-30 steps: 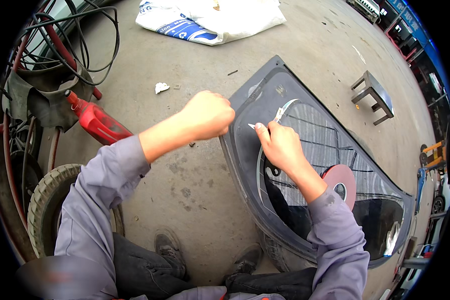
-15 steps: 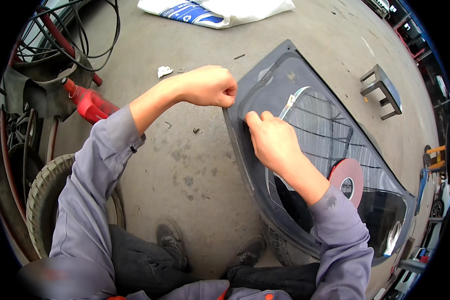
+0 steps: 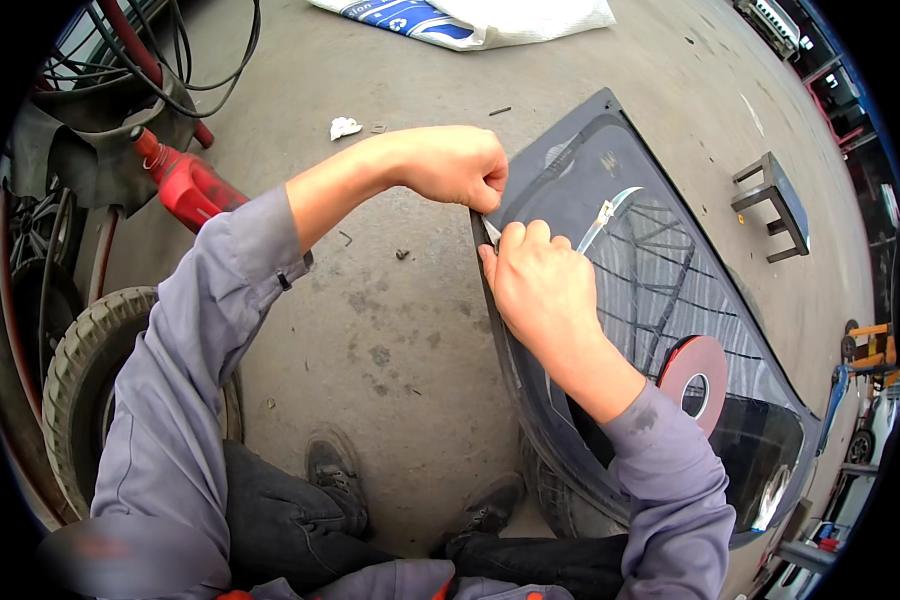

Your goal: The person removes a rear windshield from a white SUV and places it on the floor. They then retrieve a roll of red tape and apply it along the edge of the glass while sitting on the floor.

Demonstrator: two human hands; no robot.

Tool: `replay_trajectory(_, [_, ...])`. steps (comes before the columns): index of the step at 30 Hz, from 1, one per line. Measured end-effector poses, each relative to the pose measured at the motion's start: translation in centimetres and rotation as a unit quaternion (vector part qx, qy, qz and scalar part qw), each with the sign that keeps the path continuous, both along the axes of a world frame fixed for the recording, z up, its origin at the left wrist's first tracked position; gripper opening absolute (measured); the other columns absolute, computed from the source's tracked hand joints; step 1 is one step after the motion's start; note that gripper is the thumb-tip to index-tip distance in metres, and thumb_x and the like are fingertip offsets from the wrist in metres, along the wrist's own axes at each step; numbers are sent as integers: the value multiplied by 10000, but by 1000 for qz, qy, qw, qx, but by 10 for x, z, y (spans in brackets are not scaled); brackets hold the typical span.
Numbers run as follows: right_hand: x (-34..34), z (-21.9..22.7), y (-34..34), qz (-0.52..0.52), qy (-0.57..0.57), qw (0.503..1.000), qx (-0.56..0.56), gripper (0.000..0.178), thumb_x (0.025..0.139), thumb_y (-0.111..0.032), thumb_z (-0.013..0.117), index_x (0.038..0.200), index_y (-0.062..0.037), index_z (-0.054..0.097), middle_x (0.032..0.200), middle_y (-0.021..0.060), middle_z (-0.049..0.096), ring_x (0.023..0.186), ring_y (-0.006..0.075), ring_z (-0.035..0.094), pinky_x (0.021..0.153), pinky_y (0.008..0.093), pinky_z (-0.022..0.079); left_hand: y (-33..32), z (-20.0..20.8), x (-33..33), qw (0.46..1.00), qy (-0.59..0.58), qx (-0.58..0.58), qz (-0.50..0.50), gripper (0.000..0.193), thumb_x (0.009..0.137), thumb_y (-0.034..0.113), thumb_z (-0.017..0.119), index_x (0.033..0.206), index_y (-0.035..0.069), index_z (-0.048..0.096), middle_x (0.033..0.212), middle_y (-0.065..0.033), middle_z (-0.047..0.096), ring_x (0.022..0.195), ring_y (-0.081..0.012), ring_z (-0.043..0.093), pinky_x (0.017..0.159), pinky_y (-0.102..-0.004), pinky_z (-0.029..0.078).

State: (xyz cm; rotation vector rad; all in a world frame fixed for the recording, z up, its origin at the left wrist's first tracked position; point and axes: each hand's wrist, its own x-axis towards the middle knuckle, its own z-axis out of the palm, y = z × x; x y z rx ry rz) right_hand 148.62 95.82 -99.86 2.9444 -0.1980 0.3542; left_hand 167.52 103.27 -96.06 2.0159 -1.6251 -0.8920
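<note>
A large dark car window panel (image 3: 660,300) with a wide black border lies in front of me to the right. My left hand (image 3: 460,170) is closed in a pinch at the panel's left edge, near its upper end; what the fingertips grip is hidden. Close beside it, my right hand (image 3: 545,280) is closed over the border, with a small pale pointed blade (image 3: 491,231) sticking out toward the left fingertips. The blade's handle is covered by the fingers. On the glass rests a roll of tape (image 3: 711,385), grey-pink with a red edge. A pale curved strip (image 3: 608,216) lies above it.
A tyre (image 3: 560,495) shows under the panel's near end, and another tyre (image 3: 75,370) stands at left. Nearby are a red bottle (image 3: 190,185) and black hoses (image 3: 185,60). A small stool (image 3: 775,205) stands at right; a white-and-blue sack (image 3: 530,25) lies far ahead.
My right hand has moved up the border toward the left hand, and the blade now shows at its fingertips. The left hand stays at the edge. The whole view has shifted slightly.
</note>
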Motion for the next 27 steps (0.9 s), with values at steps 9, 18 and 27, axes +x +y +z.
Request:
replay_trajectory(9, [3,0,4,-22,12,1000,-14,368,906,-415,620,759,-86,550,702,54,570,605,190,632,464,298,512,3,-4,2,1000,14,-17,2,162,765,120,606,718,-36,604,571,-86,526,532,-163,464,508,-344,386])
replay_trajectory(18, [-6,-12,-18,-91,18,995,-48,373,922,-416,596,798,-66,560,702,73,599,616,209,654,479,313,529,17,-16,8,995,88,-32,24,176,782,159,625,746,-13,622,601,-30,533,569,-118,463,525,-314,395])
replay_trajectory(27, [-9,10,-22,-13,9,983,185,351,931,-333,597,797,-10,567,681,164,623,653,348,649,558,433,523,21,-21,6,986,138,-44,87,207,825,200,657,773,1,639,637,22,536,616,-80,456,571,-276,398])
